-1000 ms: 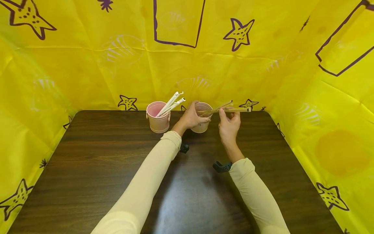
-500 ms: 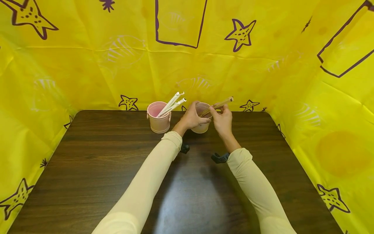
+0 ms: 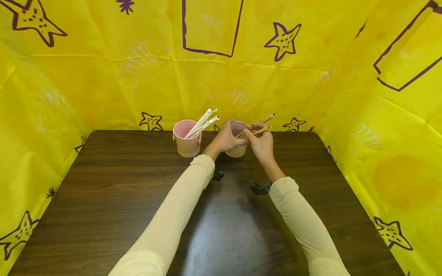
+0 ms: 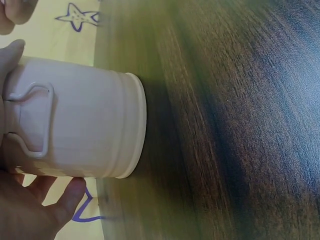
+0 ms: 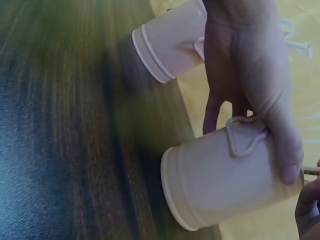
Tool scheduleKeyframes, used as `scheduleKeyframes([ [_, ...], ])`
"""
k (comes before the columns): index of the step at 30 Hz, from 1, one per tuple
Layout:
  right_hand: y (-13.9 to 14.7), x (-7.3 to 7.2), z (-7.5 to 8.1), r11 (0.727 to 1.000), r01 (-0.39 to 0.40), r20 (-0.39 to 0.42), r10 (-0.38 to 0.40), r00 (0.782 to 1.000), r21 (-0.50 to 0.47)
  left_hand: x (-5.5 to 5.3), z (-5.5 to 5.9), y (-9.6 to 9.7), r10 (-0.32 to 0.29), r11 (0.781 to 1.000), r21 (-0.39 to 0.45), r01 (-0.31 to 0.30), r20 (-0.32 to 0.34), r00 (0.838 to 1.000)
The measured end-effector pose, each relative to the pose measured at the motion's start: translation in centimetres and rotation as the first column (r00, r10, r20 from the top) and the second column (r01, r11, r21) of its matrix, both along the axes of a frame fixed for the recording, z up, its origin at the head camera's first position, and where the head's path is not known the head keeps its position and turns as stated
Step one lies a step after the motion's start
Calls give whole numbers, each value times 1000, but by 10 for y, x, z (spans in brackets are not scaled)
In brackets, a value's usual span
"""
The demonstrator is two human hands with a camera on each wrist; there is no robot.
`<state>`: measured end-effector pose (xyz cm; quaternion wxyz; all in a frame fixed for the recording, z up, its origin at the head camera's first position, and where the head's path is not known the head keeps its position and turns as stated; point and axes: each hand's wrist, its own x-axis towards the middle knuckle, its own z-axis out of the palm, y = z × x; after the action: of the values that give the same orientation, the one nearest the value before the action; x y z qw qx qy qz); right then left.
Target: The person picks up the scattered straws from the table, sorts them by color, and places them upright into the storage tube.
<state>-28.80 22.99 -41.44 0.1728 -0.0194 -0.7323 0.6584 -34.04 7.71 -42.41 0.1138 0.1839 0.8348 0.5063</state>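
Observation:
My left hand (image 3: 226, 138) grips the cream-coloured bucket (image 3: 236, 151) around its side, thumb across the front near the rim. In the left wrist view the bucket (image 4: 85, 115) stands on the table with its small wire handle hanging down. At the bucket's right rim my right hand (image 3: 262, 146) pinches a brown paper-wrapped straw (image 3: 266, 129), slanted with its lower end over the bucket's mouth. A second brown straw (image 3: 269, 117) leans out of that bucket behind the fingers. The right wrist view shows the left thumb pressed on the bucket (image 5: 225, 175).
To the left stands a pink bucket (image 3: 188, 147) holding white paper-wrapped straws (image 3: 203, 122) that lean right. Both buckets sit near the back edge of the dark wooden table (image 3: 114, 184). A yellow cloth (image 3: 145, 88) with drawn starfish hangs behind and at both sides.
My right hand has moved left to the cream bucket, and its straw has gone from nearly level to slanting down into the mouth. My left hand and the pink bucket stay put.

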Motion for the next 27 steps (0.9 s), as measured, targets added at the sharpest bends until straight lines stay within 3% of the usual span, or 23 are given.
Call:
scheduleKeyframes([
  [5,1,5,-3,998,-35,4,35,999,-44,0,3,-1,13,999,-35,-13,-9,1000],
  [15,4,24,-16,995,-27,97,18,995,99,1,10,-3,48,990,-130,-48,-6,999],
  [22,-1,56,2,988,-72,171,49,984,133,6,10,-3,42,977,-211,-45,-18,999],
  [27,8,53,-25,985,-72,171,44,984,159,12,5,2,87,946,-300,-121,-124,989],
])
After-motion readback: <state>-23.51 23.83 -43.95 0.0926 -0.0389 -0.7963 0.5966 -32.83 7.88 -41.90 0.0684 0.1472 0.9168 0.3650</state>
